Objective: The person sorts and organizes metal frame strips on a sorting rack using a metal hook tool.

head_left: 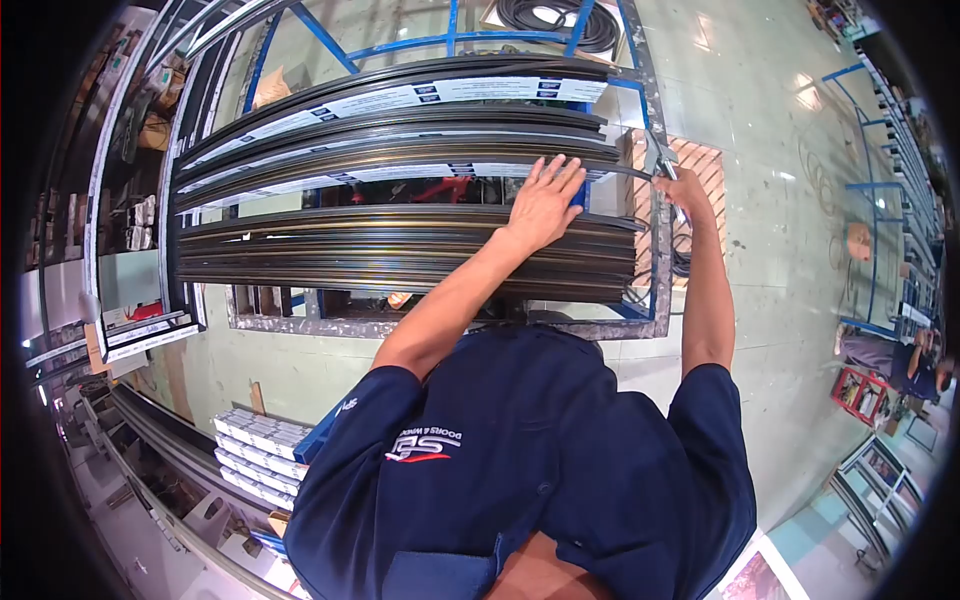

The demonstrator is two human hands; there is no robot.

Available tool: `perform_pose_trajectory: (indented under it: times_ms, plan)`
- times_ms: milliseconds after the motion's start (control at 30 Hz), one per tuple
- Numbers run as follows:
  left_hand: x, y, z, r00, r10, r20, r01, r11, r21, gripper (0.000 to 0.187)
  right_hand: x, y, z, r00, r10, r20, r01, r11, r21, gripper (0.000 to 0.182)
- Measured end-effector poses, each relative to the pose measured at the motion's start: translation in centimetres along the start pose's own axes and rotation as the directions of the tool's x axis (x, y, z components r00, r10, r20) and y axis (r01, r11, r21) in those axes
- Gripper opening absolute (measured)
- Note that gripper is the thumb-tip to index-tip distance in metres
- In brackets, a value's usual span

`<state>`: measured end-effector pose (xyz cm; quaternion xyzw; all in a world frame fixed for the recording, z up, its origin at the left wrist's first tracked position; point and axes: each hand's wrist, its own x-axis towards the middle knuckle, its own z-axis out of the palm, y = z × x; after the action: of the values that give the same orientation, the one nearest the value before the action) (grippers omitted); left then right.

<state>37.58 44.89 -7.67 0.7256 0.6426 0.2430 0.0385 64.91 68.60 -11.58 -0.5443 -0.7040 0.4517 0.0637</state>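
My left hand lies flat with fingers stretched out across a dark strip near the right ends of the long profiles. Closed around the handles of a hand cutter is my right hand, just past those ends. The cutter's grey head points away from me, and its jaws are too small to make out. A thin black strip runs from under my left fingers to the cutter. Nearer to me, a thick bundle of dark profiles lies across the rack; other bundles with white printed film lie beyond it.
A blue and grey metal frame carries the profiles. Beyond it a coil of black tubing rests on the floor. A striped wooden pallet sits to the right. White stacked boxes stand at lower left, and a person is far right.
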Motion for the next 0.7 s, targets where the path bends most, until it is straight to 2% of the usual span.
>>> perform_pose_trajectory:
  times_ms: [100, 167, 200, 233, 267, 300, 433, 467, 600, 700]
  plan:
    - [1.0, 0.9, -3.1, 0.947, -0.253, 0.196, 0.287, 0.942, -0.172, 0.062, -1.7, -0.4, -0.9, 0.997, -0.052, -0.05, 0.047, 0.994, -0.094, 0.039]
    - [-1.2, -1.1, -2.9, 0.982, -0.19, 0.004, 0.188, 0.971, -0.144, 0.062, -3.1, -2.8, -0.5, 0.998, -0.013, -0.069, 0.012, 1.0, -0.01, 0.044]
    - [-2.0, -2.2, -2.5, 0.983, -0.179, -0.034, 0.175, 0.981, -0.084, 0.061, -2.2, -1.7, -0.3, 0.997, -0.029, -0.072, 0.036, 0.995, 0.089, 0.043]
    - [-2.9, -3.6, -2.4, 0.986, -0.154, -0.062, 0.152, 0.988, -0.034, 0.06, -0.6, -1.0, -0.2, 0.996, 0.001, -0.088, 0.003, 0.999, 0.047, 0.034]
    - [-4.3, -5.2, -3.2, 0.981, -0.176, -0.083, 0.178, 0.984, 0.007, 0.059, 1.5, 2.0, -0.1, 0.998, 0.058, -0.032, -0.053, 0.989, 0.135, 0.018]
    - [-5.2, -6.3, -3.6, 0.979, -0.18, -0.098, 0.183, 0.983, 0.031, 0.058, 1.4, 1.1, -0.2, 0.995, 0.093, -0.04, -0.09, 0.994, 0.069, 0.017]
    - [-8.3, -9.8, -6.5, 0.968, -0.231, -0.096, 0.242, 0.961, 0.131, 0.056, 2.1, 1.6, -0.2, 0.996, 0.075, -0.055, -0.07, 0.995, 0.077, 0.019]
    - [-9.1, -10.7, -7.3, 0.96, -0.257, -0.108, 0.27, 0.954, 0.128, 0.054, 2.3, 1.8, 0.0, 0.996, 0.073, -0.056, -0.064, 0.988, 0.137, 0.021]
    - [-12.6, -15.0, -10.4, 0.925, -0.344, -0.158, 0.371, 0.908, 0.193, 0.051, 2.2, 1.7, -0.1, 0.994, 0.07, -0.088, -0.064, 0.996, 0.067, 0.021]
    - [-15.6, -18.6, -12.5, 0.897, -0.404, -0.181, 0.44, 0.86, 0.26, 0.05, 1.6, 1.3, 0.1, 0.992, 0.071, -0.106, -0.069, 0.997, 0.016, 0.029]
